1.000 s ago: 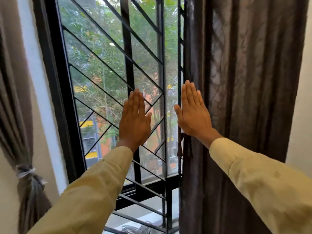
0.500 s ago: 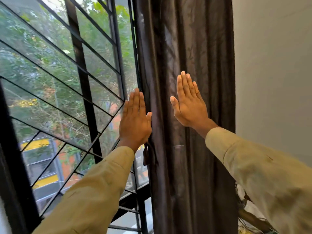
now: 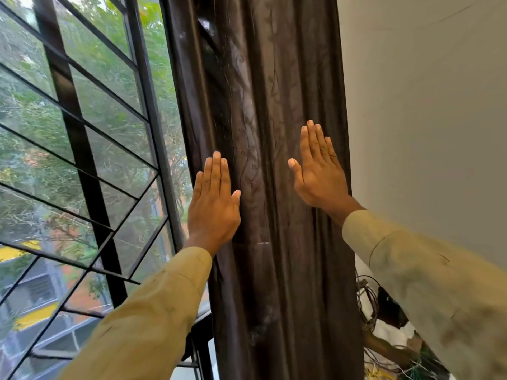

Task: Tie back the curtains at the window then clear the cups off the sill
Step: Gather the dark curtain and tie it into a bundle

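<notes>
Wall [image 3: 428, 111]: pale and plain, filling the right side, its edge meeting the right border of the hanging fabric.
Window [image 3: 82, 149]: takes up the left side; glass behind a black metal grille [image 3: 79, 138] of one thick upright bar and thin slanted bars, with green trees and an orange and yellow building outside.
Curtain [image 3: 260, 91]: dark brown, sheer, with a faint leaf pattern; it hangs loose in long vertical folds between the window and the wall, running from the top edge to the bottom edge of the view, not tied.
Sleeves: tan on the left arm [image 3: 142, 322], paler on the right arm [image 3: 439, 283], both reaching in from the bottom edge.
Cable clutter [image 3: 384, 319]: tangled thin wires and a dark object, low on the right beside the curtain's lower edge.
Left hand [image 3: 214, 204]: flat and spread wide, fingers together and pointing up, at the curtain's left edge, holding nothing.
Right hand [image 3: 319, 174]: flat and spread wide, fingers pointing up, thumb out to the left, over the curtain's right folds and slightly higher than the left, holding nothing.
Contact: whether the palms press the fabric or hover just before it cannot be told.
</notes>
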